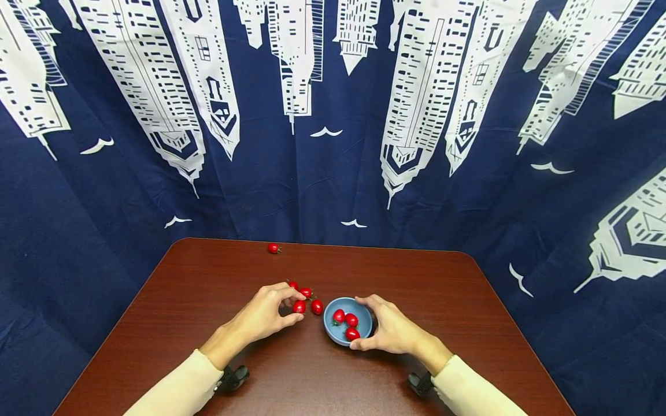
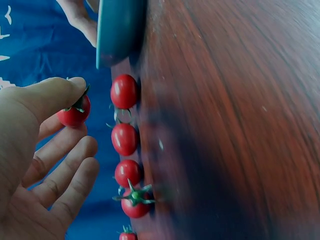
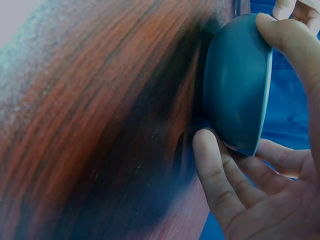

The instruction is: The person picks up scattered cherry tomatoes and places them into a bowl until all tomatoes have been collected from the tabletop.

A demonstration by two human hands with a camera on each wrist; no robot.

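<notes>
My left hand (image 1: pixel 270 310) pinches a red cherry tomato (image 2: pixel 74 116) between thumb and forefinger, raised off the table; its other fingers are spread loosely in the left wrist view. Beside and below it several more cherry tomatoes (image 2: pixel 124 139) with green stems lie in a loose cluster on the table. To their right stands a small blue bowl (image 1: pixel 333 336) with three cherry tomatoes (image 1: pixel 351 319) inside. My right hand (image 1: pixel 395 329) holds this bowl from the right, thumb at the near rim and fingers round the far side. The right wrist view shows only the bowl's outer wall (image 3: pixel 235 85).
Alone near the far edge of the brown wooden table (image 1: pixel 416 277) lies one cherry tomato (image 1: pixel 273 248). A dark blue cloth (image 1: pixel 312 190) with white building prints hangs behind and around the table. Dark wrist devices (image 1: pixel 234 378) are strapped under both cream sleeves.
</notes>
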